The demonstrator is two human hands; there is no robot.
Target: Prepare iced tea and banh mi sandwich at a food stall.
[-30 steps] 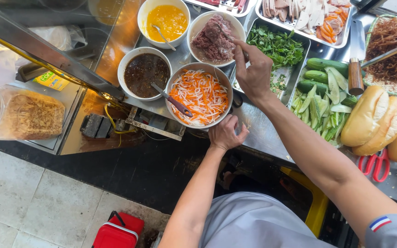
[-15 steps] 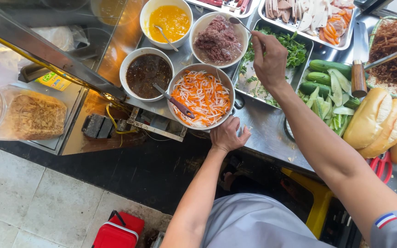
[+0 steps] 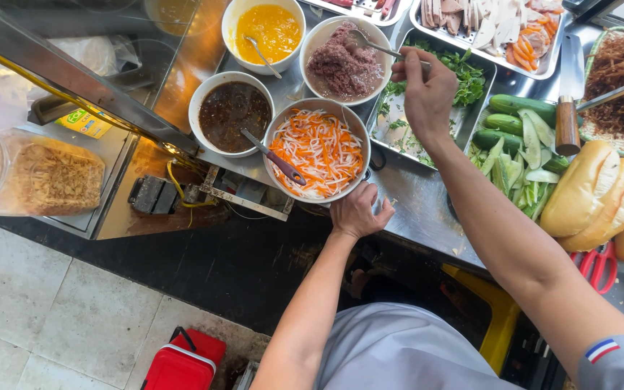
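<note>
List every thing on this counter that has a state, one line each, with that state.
Right hand: grip shut on spoon handle.
Spoon: bowl end in the minced meat.
Left hand: resting at the slaw bowl's rim.
Carrot and radish slaw bowl: full, red-handled utensil in it.
Dark sauce bowl: filled.
Yellow sauce bowl: filled, spoon inside.
Cucumbers: some whole, some sliced.
Bread rolls: whole, uncut.

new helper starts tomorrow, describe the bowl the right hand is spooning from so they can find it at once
Start at the steel counter and find the cluster of four round white bowls. The one wanted is the white bowl of pinkish-brown minced meat, at the far right of the cluster, where the right hand holds a metal spoon. Its neighbours hold yellow sauce, dark brown sauce and shredded orange-and-white pickle.
</note>
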